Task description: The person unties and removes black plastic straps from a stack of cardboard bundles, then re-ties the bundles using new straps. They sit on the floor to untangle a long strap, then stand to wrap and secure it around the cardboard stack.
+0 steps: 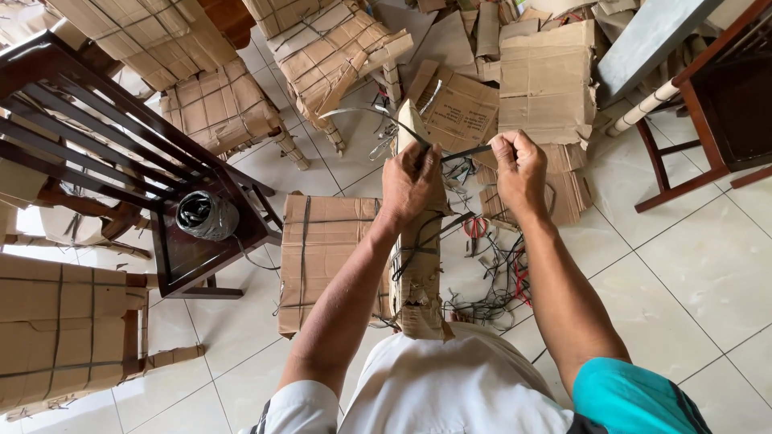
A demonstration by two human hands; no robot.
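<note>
A long piece wrapped in brown cardboard (418,273) stands tilted up from my lap, bound with dark strapping. My left hand (410,183) grips its upper part and pinches a dark plastic strap (465,152). My right hand (521,170) is closed on the other end of that strap, pulling it taut to the right. The two hands are a short gap apart, level with each other. A loose strap end (362,112) curls away past the top of the piece.
A dark wooden chair (121,137) at left carries a roll of dark strap (207,215) on its seat. Several cardboard-wrapped chairs (225,108) stand around on the white tile floor. Flattened cardboard (547,80) lies ahead, strap offcuts and red-handled cutters (476,227) below it. Another dark chair (708,120) is at right.
</note>
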